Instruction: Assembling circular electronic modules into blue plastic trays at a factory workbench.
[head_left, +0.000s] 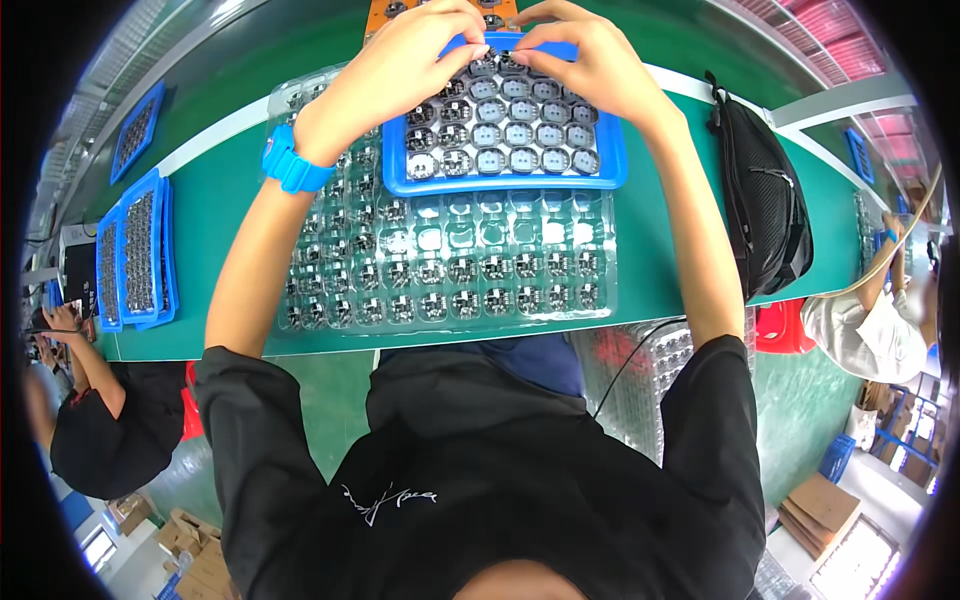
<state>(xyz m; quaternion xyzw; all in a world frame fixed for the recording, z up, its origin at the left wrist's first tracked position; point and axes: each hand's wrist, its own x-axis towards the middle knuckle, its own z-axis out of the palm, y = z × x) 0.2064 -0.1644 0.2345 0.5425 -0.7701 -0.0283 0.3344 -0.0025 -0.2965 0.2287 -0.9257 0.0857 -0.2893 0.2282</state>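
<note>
A blue tray (400, 185) with rows of round pockets lies on top of a clear plastic blister tray (460, 325). Dark electronic parts (452, 135) sit in the tray's left columns, while pale pockets (519, 134) show in the others. Over the far rim, my left hand (425, 55), blue watch on its wrist, is closed in a pinch on a small dark electronic part. Close beside it, my right hand (590, 60) pinches thumb and forefinger at another small dark part. The fingers partly cover both parts. The blister tray holds similar parts in its near and left cells.
Beyond the blue tray is an orange tray (379, 18) with similar parts. A black bag (765, 190) stands at the right on the green table (670, 260). Filled blue trays (165, 250) are stacked at the left. Other people work at both sides.
</note>
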